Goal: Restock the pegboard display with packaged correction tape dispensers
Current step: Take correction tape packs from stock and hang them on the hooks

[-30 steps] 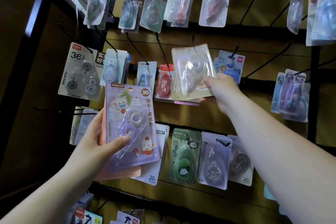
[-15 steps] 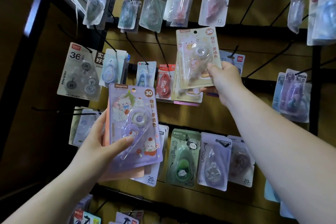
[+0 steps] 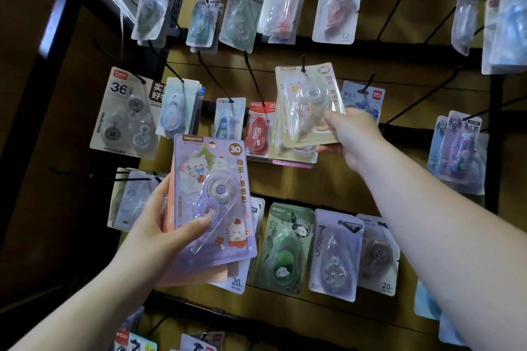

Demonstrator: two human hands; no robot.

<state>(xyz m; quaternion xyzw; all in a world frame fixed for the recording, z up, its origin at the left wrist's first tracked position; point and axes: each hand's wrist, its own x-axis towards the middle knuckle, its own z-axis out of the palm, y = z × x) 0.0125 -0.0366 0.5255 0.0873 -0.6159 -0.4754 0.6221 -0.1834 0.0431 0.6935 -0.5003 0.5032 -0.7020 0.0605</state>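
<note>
My right hand (image 3: 352, 134) grips the lower right corner of a yellow correction tape pack (image 3: 309, 102). The pack's hang hole sits over the tip of a black peg hook (image 3: 303, 64) in the middle row of the pegboard, and more yellow packs (image 3: 291, 151) hang behind it. My left hand (image 3: 159, 225) holds a small stack of packs low at the left. The purple cat-print pack (image 3: 212, 196) is on top, with an orange pack (image 3: 199, 273) behind it.
The wooden pegboard (image 3: 313, 179) carries many other packaged dispensers on black hooks: a grey 36-pack (image 3: 125, 114), a red pack (image 3: 258, 131), a green pack (image 3: 285, 245) and purple packs (image 3: 459, 151) at the right. A black shelf post (image 3: 48, 45) stands at the left.
My right hand has raised the yellow pack, turned its front toward me and brought its hang hole onto the peg tip. The left hand has stayed nearly still with its stack.
</note>
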